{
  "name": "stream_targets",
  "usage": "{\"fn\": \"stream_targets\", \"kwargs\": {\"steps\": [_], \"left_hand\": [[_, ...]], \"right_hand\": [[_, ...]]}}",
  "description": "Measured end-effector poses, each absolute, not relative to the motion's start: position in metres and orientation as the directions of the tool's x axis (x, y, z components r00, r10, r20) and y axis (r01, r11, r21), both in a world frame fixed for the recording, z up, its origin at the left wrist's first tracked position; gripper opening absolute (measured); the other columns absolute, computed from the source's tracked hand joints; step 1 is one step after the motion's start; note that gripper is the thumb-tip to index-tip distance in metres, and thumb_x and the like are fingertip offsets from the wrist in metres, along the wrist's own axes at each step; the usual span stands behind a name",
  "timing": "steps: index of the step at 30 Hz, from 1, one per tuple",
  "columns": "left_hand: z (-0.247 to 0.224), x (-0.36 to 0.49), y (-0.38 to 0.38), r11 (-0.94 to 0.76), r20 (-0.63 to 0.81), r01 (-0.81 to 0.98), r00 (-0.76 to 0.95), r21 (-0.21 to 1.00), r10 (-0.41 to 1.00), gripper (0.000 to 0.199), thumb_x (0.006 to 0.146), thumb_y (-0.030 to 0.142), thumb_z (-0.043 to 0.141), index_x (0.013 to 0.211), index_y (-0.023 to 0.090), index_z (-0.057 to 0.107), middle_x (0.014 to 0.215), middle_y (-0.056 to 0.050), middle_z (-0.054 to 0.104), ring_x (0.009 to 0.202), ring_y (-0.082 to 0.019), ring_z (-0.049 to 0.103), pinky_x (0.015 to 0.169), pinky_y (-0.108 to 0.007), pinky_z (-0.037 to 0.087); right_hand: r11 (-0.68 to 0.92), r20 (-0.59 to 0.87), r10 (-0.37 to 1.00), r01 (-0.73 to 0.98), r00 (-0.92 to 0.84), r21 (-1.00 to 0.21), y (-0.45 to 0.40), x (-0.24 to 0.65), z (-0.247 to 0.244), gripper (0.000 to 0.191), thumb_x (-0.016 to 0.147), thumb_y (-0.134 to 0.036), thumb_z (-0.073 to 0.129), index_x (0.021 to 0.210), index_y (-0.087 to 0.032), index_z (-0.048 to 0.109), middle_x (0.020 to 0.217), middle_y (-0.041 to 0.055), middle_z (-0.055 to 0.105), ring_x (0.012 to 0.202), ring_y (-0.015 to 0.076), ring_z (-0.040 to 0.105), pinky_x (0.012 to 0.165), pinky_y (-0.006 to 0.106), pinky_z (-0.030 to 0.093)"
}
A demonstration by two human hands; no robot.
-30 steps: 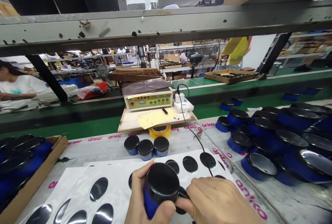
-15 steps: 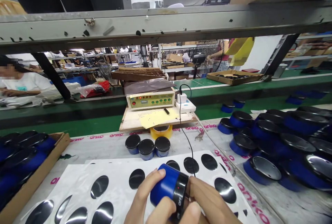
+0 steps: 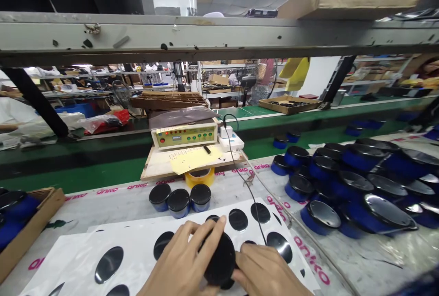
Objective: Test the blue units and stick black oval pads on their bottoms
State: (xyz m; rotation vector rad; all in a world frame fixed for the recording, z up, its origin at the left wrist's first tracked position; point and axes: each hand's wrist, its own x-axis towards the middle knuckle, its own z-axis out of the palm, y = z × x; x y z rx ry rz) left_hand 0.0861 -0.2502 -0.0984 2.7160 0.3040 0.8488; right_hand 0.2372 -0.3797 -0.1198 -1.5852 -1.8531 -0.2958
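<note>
While gripped in both hands, one round black can, its flat black end tipped up toward the head, low in the near middle of the view and just above a white sheet. Left hand closed around the can's left side, fingers curled over toward the far edge. Right hand closed on the can's right side, pressed in low down. Two hands on it, likely for a firm hold and a clear view of the round end. With the hands in the way, no telling if the can touches the sheet.

Across the sheet, shiny black oval patches in rows, well apart, likely to keep each one easy to get at. Just past the sheet, three blue cans with black tops side by side, tops up, close enough for an easy reach. Off to the right, a big loose heap of blue cans, many tipped over, shiny ends showing. On the left, more cans in a cardboard tray. Farther off, past a roll of yellow tape, a control box with small buttons on a wood board, up and out of the way, and a thin black cord hanging down toward the sheet.
</note>
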Motion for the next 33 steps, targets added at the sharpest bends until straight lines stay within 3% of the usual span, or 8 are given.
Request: {"fn": "stream_targets", "kwargs": {"steps": [4,8,13,18,22,25,29,33], "left_hand": [[-0.099,0.119,-0.219,-0.932,0.429,0.191,0.847,0.309,0.315,0.075,0.082,0.024,0.058,0.145,0.033,0.018,0.134,-0.005,0.050,0.114,-0.029,0.049,0.096,-0.043,0.041],[-0.097,0.162,-0.202,-0.909,0.292,0.273,0.883,0.315,0.367,0.062,0.085,0.032,0.052,0.141,0.021,0.029,0.137,-0.011,0.045,0.119,-0.029,0.046,0.098,-0.043,0.038],[-0.106,0.193,-0.199,-0.904,0.237,0.331,0.887,0.270,0.395,0.055,0.075,0.026,0.062,0.125,0.008,0.051,0.117,-0.021,0.059,0.114,-0.042,0.047,0.097,-0.060,0.029],[-0.091,0.182,-0.211,-0.903,0.260,0.284,0.891,0.322,0.372,0.060,0.078,0.033,0.063,0.133,0.019,0.044,0.138,-0.015,0.044,0.128,-0.039,0.033,0.103,-0.058,0.024],[-0.069,0.156,-0.226,-0.726,0.254,0.164,0.867,0.667,0.429,0.039,0.092,0.042,0.042,0.127,0.028,0.048,0.134,-0.007,0.047,0.123,-0.026,0.043,0.100,-0.042,0.038],[-0.057,0.143,-0.236,-0.157,0.080,0.013,0.821,0.987,0.565,0.043,0.091,0.050,0.043,0.128,0.031,0.046,0.136,-0.006,0.045,0.117,-0.025,0.049,0.094,-0.037,0.044],[-0.050,0.136,-0.245,0.420,-0.067,-0.166,0.871,0.892,0.486,0.050,0.091,0.055,0.039,0.130,0.024,0.046,0.126,-0.010,0.055,0.099,-0.022,0.060,0.080,-0.033,0.051],[-0.045,0.118,-0.250,0.552,-0.083,-0.228,0.873,0.802,0.481,0.044,0.085,0.047,0.057,0.122,0.023,0.055,0.115,-0.007,0.063,0.091,-0.018,0.064,0.078,-0.028,0.053]], "right_hand": [[0.070,0.692,0.695,0.941,0.193,-0.332,-0.386,0.262,-0.114,0.016,0.097,-0.016,0.036,0.093,-0.016,0.052,0.068,0.0007,0.054,0.058,0.0132,0.054,0.055,0.024,0.041],[-0.365,0.649,0.557,0.855,0.518,-0.368,-0.382,0.303,-0.091,0.031,0.100,-0.031,0.025,0.074,-0.022,0.038,0.059,-0.0030,0.045,0.052,0.0131,0.048,0.053,0.024,0.040],[-0.691,0.566,0.451,0.671,0.690,-0.267,-0.355,0.384,-0.062,0.016,0.088,-0.030,0.053,0.083,-0.015,0.048,0.090,0.0127,0.056,0.093,0.0280,0.052,0.082,0.043,0.040],[-0.805,0.366,0.448,0.546,0.816,-0.230,-0.334,0.449,-0.036,0.026,0.087,-0.034,0.059,0.104,-0.014,0.057,0.113,0.0078,0.055,0.107,0.0246,0.051,0.094,0.047,0.037],[-0.713,0.242,0.591,0.638,0.770,-0.289,-0.336,0.429,-0.022,0.027,0.082,-0.035,0.064,0.094,-0.012,0.057,0.095,0.0079,0.061,0.090,0.0233,0.058,0.084,0.041,0.042],[-0.470,0.201,0.797,0.794,0.569,-0.386,-0.344,0.377,-0.014,0.034,0.077,-0.044,0.067,0.093,-0.016,0.055,0.092,0.0040,0.063,0.083,0.0203,0.060,0.073,0.029,0.045],[0.058,0.256,0.958,0.792,0.126,-0.608,-0.350,0.308,-0.005,0.053,0.071,-0.036,0.076,0.114,-0.021,0.049,0.110,0.0023,0.059,0.095,0.0175,0.057,0.076,0.024,0.046],[0.215,0.357,0.933,0.743,0.034,-0.633,-0.348,0.277,-0.004,0.050,0.075,-0.034,0.074,0.116,-0.021,0.047,0.102,0.0023,0.058,0.087,0.0160,0.056,0.073,0.024,0.046]]}}
